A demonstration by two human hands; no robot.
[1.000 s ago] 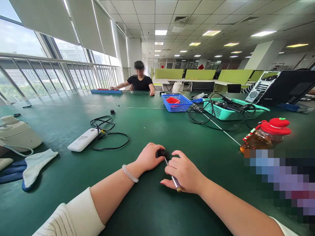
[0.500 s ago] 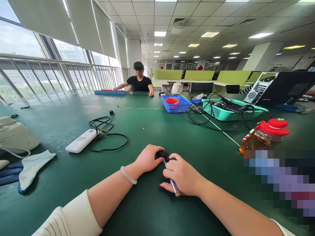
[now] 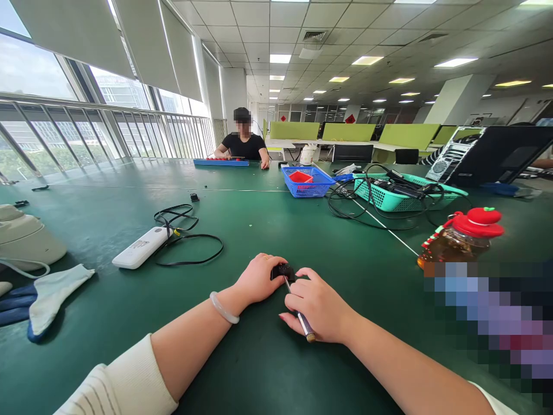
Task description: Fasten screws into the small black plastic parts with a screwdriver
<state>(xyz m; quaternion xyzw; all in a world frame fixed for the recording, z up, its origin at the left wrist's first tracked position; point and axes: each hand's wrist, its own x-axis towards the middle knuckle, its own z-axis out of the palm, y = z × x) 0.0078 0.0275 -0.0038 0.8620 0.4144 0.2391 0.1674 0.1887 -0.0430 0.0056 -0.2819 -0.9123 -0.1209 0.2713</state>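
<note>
My left hand (image 3: 258, 280) is closed around a small black object (image 3: 283, 270) on the green table (image 3: 242, 369); its kind is too small to make out. In my right hand (image 3: 323, 308) is a slim screwdriver (image 3: 306, 327) with a thin metal shaft and a purple handle that ends in brown. The shaft slants away from me, and its far end meets the near side of the black object. Some fingers of my right hand curl around the tool while the thumb stands off below it. Exactly where the tip touches is hidden.
To the left lie a white power strip (image 3: 141, 248) with a black cable and a blue-white glove (image 3: 58, 297). Farther off are a blue basket (image 3: 309, 189), a turquoise basket (image 3: 389, 199) with cables, and a red-lidded jar (image 3: 469, 236). A person (image 3: 244, 144) sits across the table.
Across the table, the person's long blue tray has slid to the right. My hands, the screwdriver and the black object hold nearly the same pose; the whole view has shifted slightly.
</note>
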